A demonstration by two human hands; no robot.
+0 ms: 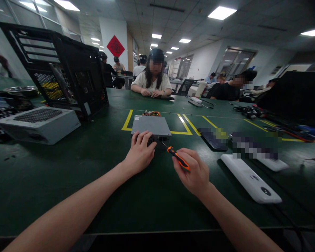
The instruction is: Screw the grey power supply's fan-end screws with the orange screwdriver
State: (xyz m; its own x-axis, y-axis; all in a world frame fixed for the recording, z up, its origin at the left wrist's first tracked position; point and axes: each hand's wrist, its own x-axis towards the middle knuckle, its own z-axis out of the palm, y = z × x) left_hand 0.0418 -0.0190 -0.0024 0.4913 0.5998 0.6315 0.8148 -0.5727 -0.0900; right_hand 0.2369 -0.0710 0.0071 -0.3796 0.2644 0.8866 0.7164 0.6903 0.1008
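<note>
From here I can't read the label [137, 118] on the box [152, 125], whose near face the left hand [140, 152] partly covers. The right hand [194, 171] hides part of the screwdriver [177, 158]; the bottom edge cuts off both forearms [81, 206].

Both forearms [81, 201] reach forward, the left hand [139, 154] palm-down with bent fingers [140, 137], the right hand [193, 171] curled gripping.

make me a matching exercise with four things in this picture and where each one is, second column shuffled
Things:
1. screwdriver
2. grey box with a socket
3. black computer case
4. red diamond sign

Places:
A. on a white pillar in the background
B. under the fingers of the left hand
C. in the right hand
D. on the left part of the green table

Pairs: 1-C, 2-B, 3-D, 4-A
</note>
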